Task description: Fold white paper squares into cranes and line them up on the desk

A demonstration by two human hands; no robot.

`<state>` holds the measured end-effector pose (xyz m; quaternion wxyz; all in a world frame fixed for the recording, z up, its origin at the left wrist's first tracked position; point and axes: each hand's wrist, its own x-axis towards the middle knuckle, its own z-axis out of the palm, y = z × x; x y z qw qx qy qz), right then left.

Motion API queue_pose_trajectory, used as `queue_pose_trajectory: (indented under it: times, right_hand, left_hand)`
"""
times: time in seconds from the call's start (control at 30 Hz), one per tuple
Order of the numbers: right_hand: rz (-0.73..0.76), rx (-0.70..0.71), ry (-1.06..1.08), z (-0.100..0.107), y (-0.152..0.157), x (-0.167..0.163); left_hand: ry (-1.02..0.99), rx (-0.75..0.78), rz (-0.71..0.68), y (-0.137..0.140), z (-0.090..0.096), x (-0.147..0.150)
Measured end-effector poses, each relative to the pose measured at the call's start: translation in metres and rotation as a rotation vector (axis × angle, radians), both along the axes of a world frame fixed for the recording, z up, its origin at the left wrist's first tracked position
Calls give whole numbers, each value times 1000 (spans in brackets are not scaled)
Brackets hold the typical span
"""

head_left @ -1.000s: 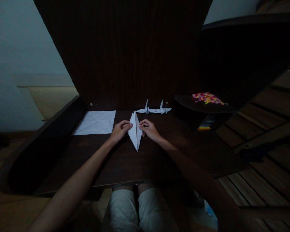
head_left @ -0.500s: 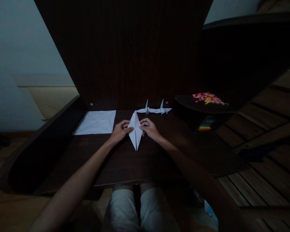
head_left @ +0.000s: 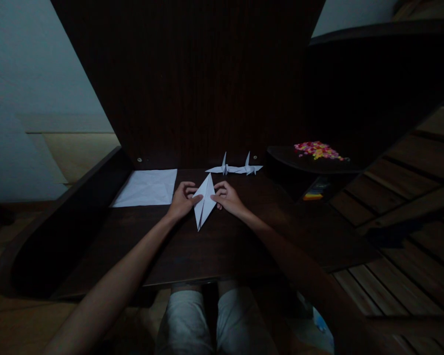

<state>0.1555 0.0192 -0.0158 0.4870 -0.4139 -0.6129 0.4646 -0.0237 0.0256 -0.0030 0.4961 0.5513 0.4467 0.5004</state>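
Observation:
Between my hands is a white folded paper diamond [head_left: 206, 201], long and narrow, with a slit down its middle and its lower point tilted to the left. My left hand [head_left: 184, 199] pinches its left edge, the thumb lying on top. On the opposite edge, my right hand [head_left: 228, 197] grips it with thumb above and fingers partly hidden beneath. Just beyond the paper, two white origami cranes [head_left: 237, 169] stand side by side against the back panel. A flat, creased white sheet of paper [head_left: 148, 188] lies to the left of my left hand.
The dark wooden desk [head_left: 207, 256] has a raised side panel [head_left: 70, 217] at left and a tall back panel [head_left: 192, 84]. At right, a small shelf [head_left: 281, 157] bears a pile of pink, red and yellow bits [head_left: 320, 150]. Below it sits a rainbow-coloured item [head_left: 314, 195].
The paper diamond has turned, so its lower point now leans left and its top point leans right. Both hands keep hold of its edges in nearly the same place.

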Motion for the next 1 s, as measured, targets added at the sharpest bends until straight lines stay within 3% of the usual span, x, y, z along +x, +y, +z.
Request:
queue_pose_trajectory:
  times: [0.1, 0.23, 0.43, 0.67, 0.8, 1.0]
  right_hand:
    - [-15, 31, -78, -1, -1, 0]
    - [-75, 157, -279, -1, -1, 3]
    - [-116, 272, -568, 1, -3, 4]
    - [-92, 500, -862, 2, -8, 3]
    - [-63, 582, -898, 1, -9, 2]
    - [-26, 573, -911, 1, -8, 3]
  left_hand:
    - [73, 19, 42, -1, 1, -2]
    - [227, 16, -1, 0, -4, -6]
    - [374, 197, -66, 3, -14, -6]
    - [520, 307, -121, -7, -5, -5]
    - [614, 398, -110, -10, -2, -3]
    - [636, 436, -142, -12, 0, -2]
